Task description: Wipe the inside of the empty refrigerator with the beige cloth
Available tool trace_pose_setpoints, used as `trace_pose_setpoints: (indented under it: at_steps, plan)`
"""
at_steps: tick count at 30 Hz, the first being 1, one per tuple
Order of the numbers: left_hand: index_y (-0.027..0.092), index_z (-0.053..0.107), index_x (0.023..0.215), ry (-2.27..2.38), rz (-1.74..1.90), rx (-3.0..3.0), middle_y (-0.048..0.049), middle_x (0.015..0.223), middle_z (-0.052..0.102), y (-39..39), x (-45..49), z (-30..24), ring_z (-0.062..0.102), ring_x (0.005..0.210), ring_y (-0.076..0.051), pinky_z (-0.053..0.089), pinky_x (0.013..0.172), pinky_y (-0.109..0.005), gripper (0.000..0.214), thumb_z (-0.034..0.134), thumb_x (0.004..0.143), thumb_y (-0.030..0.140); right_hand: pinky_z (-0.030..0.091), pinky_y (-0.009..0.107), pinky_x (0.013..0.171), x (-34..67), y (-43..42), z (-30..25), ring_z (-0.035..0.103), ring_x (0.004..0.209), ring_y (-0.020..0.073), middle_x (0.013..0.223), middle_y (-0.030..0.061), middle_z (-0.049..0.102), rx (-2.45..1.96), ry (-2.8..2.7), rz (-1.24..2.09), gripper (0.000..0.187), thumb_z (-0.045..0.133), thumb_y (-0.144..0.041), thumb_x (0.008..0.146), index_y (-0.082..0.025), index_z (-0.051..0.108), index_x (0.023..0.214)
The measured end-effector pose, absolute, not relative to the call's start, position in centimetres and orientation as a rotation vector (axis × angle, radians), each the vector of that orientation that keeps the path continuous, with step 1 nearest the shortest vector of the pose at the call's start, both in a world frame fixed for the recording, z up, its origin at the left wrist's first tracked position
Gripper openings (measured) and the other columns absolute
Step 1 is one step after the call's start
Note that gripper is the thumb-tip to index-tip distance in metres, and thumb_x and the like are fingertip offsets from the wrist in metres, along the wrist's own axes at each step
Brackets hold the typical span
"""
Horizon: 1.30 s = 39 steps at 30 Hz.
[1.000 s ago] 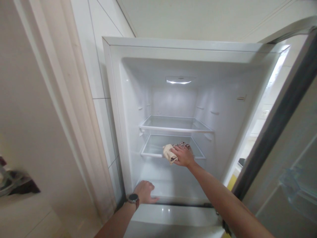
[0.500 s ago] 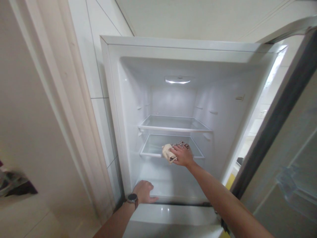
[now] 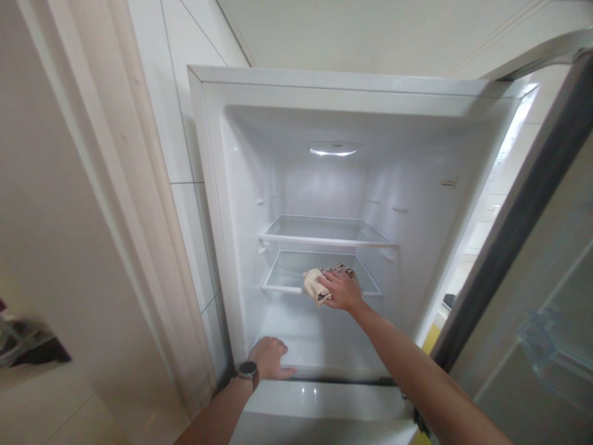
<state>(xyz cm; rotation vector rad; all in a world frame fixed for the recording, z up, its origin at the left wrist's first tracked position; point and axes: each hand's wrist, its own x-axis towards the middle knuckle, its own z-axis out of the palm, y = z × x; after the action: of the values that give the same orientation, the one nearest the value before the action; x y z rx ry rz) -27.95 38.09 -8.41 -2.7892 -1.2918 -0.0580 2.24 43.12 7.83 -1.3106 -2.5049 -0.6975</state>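
Observation:
An open white fridge (image 3: 217,185) fills the middle of the view, its inside lit and bare. My right hand (image 3: 341,290) presses a crumpled beige and patterned cloth (image 3: 315,282) onto the front of the lower glass shelf (image 3: 287,275). The fingers are curled over the cloth. An upper glass shelf (image 3: 324,232) sits just above. My left hand (image 3: 269,358), with a dark watch on its wrist, rests fingers-down on the fridge's bottom front ledge (image 3: 324,374).
The fridge door (image 3: 532,259) stands open at the right with a clear door bin (image 3: 551,346). White wall tiles (image 3: 185,148) and a cream door frame (image 3: 115,185) stand to the left. A dark object (image 3: 28,349) shows at the far left edge.
Between the first and second frames the view shifted slightly; both hands stay where they were, the right one on the cloth, the left on the ledge.

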Motion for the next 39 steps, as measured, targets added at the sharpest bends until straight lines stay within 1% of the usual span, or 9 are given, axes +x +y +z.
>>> trace_pose_setpoints:
  at_steps: [7, 15, 23, 31, 36, 39]
  plan:
    - [0.016, 0.079, 0.09, -1.277, -0.03, -2.778, -0.0151, 0.092, 0.078, 38.2, -27.89, -8.47, 0.075, 0.091, -0.036, 0.057, 0.082, -0.045, 0.058, 0.061, 0.086, 0.07, 0.034, 0.042, 0.098, 2.28, 43.14, 7.86, 0.055, 0.118, 0.0328, 0.131, 0.014, 0.065, -1.299, -2.511, -0.696, 0.058, 0.062, -0.061, 0.092, -0.023, 0.061, 0.136]
    - [0.016, 0.079, 0.09, -1.281, -0.048, -2.774, -0.0148, 0.091, 0.078, 38.24, -27.95, -8.61, 0.075, 0.091, -0.036, 0.057, 0.082, -0.045, 0.057, 0.062, 0.085, 0.07, 0.035, 0.042, 0.096, 2.26, 43.22, 7.73, 0.056, 0.116, 0.0323, 0.132, 0.0133, 0.064, -1.285, -2.498, -0.707, 0.058, 0.062, -0.063, 0.091, -0.024, 0.062, 0.134]
    - [0.017, 0.079, 0.089, -1.289, -0.037, -2.778, -0.0145, 0.091, 0.078, 38.22, -28.0, -8.54, 0.074, 0.09, -0.035, 0.056, 0.081, -0.044, 0.057, 0.061, 0.085, 0.071, 0.034, 0.042, 0.097, 2.33, 43.25, 7.59, 0.055, 0.118, 0.0331, 0.13, 0.0144, 0.065, -1.29, -2.497, -0.691, 0.06, 0.061, -0.065, 0.092, -0.023, 0.062, 0.135]
    - [0.016, 0.08, 0.091, -1.307, -0.034, -2.778, -0.0158, 0.093, 0.078, 38.02, -27.87, -8.26, 0.074, 0.092, -0.036, 0.056, 0.083, -0.046, 0.058, 0.06, 0.085, 0.07, 0.035, 0.042, 0.096, 2.2, 43.05, 7.83, 0.056, 0.117, 0.0329, 0.132, 0.0138, 0.065, -1.3, -2.5, -0.697, 0.058, 0.062, -0.062, 0.091, -0.024, 0.061, 0.135]
    - [0.017, 0.08, 0.091, -1.297, -0.021, -2.782, -0.0159, 0.093, 0.078, 38.05, -27.93, -8.29, 0.074, 0.091, -0.036, 0.056, 0.081, -0.045, 0.057, 0.061, 0.084, 0.071, 0.035, 0.043, 0.097, 2.15, 43.08, 7.84, 0.056, 0.118, 0.033, 0.137, 0.0143, 0.063, -1.318, -2.51, -0.689, 0.058, 0.063, -0.059, 0.091, -0.023, 0.061, 0.136]
    - [0.017, 0.08, 0.091, -1.294, -0.029, -2.784, -0.0158, 0.093, 0.078, 38.14, -27.94, -8.45, 0.074, 0.091, -0.036, 0.056, 0.081, -0.045, 0.057, 0.062, 0.084, 0.07, 0.035, 0.043, 0.097, 2.17, 43.06, 7.84, 0.056, 0.118, 0.0332, 0.135, 0.014, 0.064, -1.316, -2.511, -0.688, 0.058, 0.061, -0.061, 0.092, -0.023, 0.061, 0.136]
